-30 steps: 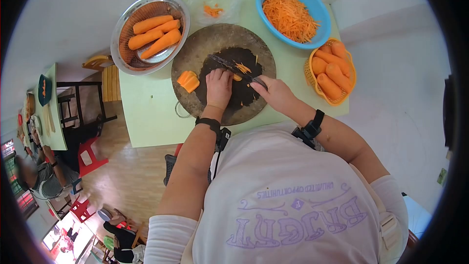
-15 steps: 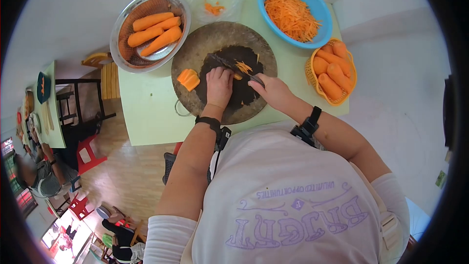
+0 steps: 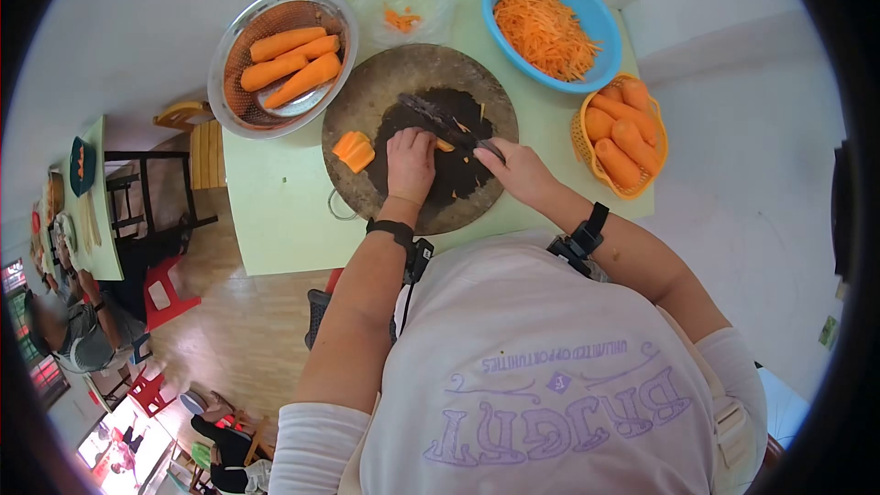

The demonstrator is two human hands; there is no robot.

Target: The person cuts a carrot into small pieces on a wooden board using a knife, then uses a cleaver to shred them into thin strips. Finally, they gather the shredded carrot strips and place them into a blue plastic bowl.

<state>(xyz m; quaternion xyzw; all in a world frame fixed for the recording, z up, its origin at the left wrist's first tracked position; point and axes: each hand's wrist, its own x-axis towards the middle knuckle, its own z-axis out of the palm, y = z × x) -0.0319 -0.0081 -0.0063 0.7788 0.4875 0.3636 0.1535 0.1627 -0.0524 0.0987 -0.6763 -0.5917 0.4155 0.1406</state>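
Observation:
A round wooden chopping board (image 3: 367, 96) lies on the table, its middle dark and wet-looking. My right hand (image 3: 518, 170) is closed round the handle of a dark-bladed kitchen knife (image 3: 431, 112), whose blade reaches leftward past my left fingertips. With fingers curled down, my left hand (image 3: 411, 163) presses on a piece of carrot (image 3: 444, 145) beside the blade; most of that piece is hidden. Left of this hand, a stack of carrot slices (image 3: 354, 151) rests on the board. A few thin carrot strips lie near the blade.
Whole peeled carrots fill a metal bowl (image 3: 220, 96) at back left and a yellow basket (image 3: 577, 133) at right. A blue basin (image 3: 605, 60) holds carrot shreds. Scraps sit on a plastic bag (image 3: 440, 14). Other people are at the far left.
The knife blade has risen and turned broader side to view. Cut strips beside it are less visible. My left hand has hardly moved.

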